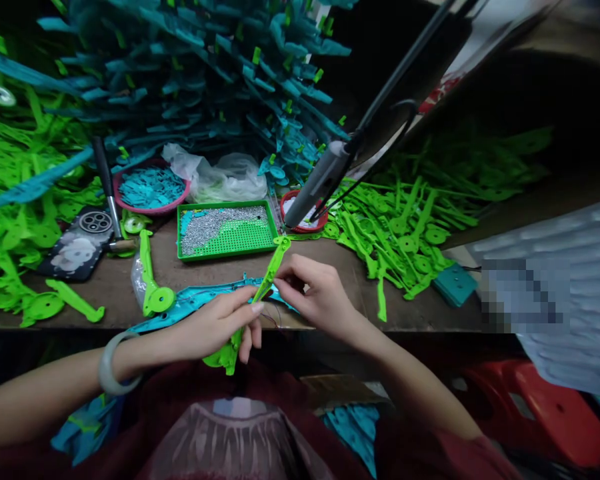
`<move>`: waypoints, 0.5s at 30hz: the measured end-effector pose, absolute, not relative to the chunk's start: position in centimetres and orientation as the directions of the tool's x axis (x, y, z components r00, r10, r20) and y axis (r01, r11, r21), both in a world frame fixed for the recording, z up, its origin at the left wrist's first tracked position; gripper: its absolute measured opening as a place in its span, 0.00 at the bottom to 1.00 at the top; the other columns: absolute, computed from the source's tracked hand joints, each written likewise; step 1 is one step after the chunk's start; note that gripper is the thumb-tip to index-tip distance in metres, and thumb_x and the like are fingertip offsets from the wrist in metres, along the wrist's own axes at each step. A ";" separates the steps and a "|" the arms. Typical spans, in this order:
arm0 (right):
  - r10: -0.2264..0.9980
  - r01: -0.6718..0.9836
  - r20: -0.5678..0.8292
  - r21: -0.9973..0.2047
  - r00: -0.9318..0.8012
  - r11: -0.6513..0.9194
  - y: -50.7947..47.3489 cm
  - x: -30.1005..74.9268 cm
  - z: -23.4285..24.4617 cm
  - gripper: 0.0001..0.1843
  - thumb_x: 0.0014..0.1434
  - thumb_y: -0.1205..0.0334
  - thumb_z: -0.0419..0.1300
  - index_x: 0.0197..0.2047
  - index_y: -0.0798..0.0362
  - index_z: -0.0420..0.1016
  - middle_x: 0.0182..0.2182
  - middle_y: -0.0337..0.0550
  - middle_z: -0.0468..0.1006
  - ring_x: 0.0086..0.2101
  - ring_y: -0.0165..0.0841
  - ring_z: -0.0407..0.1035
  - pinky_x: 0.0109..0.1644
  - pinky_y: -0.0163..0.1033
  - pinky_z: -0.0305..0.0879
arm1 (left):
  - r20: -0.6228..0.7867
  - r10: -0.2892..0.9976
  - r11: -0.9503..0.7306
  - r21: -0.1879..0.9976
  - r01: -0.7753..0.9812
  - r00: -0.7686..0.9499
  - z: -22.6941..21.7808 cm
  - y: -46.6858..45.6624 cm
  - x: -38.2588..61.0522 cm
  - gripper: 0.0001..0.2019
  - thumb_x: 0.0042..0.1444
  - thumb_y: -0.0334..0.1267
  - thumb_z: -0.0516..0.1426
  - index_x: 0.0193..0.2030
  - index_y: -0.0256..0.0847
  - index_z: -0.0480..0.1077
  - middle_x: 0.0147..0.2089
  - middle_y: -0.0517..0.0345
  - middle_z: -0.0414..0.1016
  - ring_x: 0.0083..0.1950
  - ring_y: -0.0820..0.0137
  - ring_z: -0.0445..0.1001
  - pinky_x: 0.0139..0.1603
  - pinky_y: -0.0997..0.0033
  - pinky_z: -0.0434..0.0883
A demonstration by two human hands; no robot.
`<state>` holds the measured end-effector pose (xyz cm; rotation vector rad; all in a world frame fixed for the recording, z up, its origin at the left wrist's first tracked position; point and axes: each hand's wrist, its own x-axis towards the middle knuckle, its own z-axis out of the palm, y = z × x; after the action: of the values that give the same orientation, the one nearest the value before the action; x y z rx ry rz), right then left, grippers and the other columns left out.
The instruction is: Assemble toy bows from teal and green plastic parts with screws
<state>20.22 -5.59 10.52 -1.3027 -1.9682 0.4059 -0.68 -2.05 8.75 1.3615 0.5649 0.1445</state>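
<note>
My left hand (230, 319) grips a long bright green plastic part (275, 262), held tilted with its narrow end up and its wider end below the palm. Close against the part's upper half, my right hand (317, 293) is closed in a pinch. What its fingertips hold is too small to make out. Thin dark wires (276, 319) hang below the hands. Behind my left forearm a blue plastic part (193, 299) lies along the table edge, partly hidden by both hands. Another green part with a round end (159, 300) rests beside it.
A green tray (245, 241) holds many small metal pieces. Behind it are a pink basket (153, 210) of blue pieces and a red basket (310, 227). A hammer (111, 207) and a phone (75, 250) lie left. An electric screwdriver (317, 183) hangs overhead. Green parts (395, 227) pile up right.
</note>
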 end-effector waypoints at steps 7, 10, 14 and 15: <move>0.834 0.767 0.385 -0.360 -0.396 0.531 -5.4 20.5 9.5 0.09 0.68 0.68 0.51 0.38 0.55 0.71 0.33 0.45 0.72 0.35 0.32 0.66 0.37 0.35 0.64 | -0.388 0.426 0.124 0.920 0.372 0.817 9.3 -0.3 0.2 0.12 0.62 0.38 0.47 0.32 0.37 0.69 0.24 0.57 0.77 0.26 0.71 0.76 0.31 0.75 0.67; 0.815 0.756 0.403 -0.344 -0.417 0.557 -5.3 20.7 9.3 0.09 0.68 0.67 0.52 0.39 0.56 0.72 0.33 0.46 0.73 0.34 0.32 0.67 0.36 0.35 0.65 | -0.404 0.452 0.058 0.903 0.426 0.795 9.1 0.2 0.9 0.16 0.61 0.36 0.46 0.26 0.38 0.68 0.18 0.60 0.73 0.21 0.72 0.72 0.29 0.75 0.66; 0.847 0.758 0.427 -0.422 -0.317 0.497 -5.3 20.7 9.1 0.08 0.67 0.69 0.53 0.39 0.55 0.73 0.32 0.44 0.74 0.34 0.30 0.68 0.37 0.34 0.65 | -0.331 0.502 -0.083 0.901 0.426 0.799 8.7 0.4 1.8 0.24 0.68 0.44 0.43 0.22 0.40 0.66 0.14 0.62 0.68 0.16 0.74 0.67 0.27 0.75 0.66; 0.852 0.778 0.428 -0.406 -0.301 0.479 -5.3 20.6 9.0 0.08 0.66 0.69 0.53 0.38 0.55 0.74 0.32 0.44 0.74 0.33 0.30 0.68 0.37 0.35 0.65 | -0.326 0.512 -0.108 0.893 0.436 0.794 8.6 0.4 2.0 0.24 0.68 0.44 0.44 0.22 0.40 0.65 0.14 0.63 0.67 0.16 0.74 0.67 0.27 0.75 0.65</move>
<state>20.65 -5.34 8.97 -1.3425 -2.1299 0.1605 2.01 0.42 8.59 1.7331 0.7434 0.0755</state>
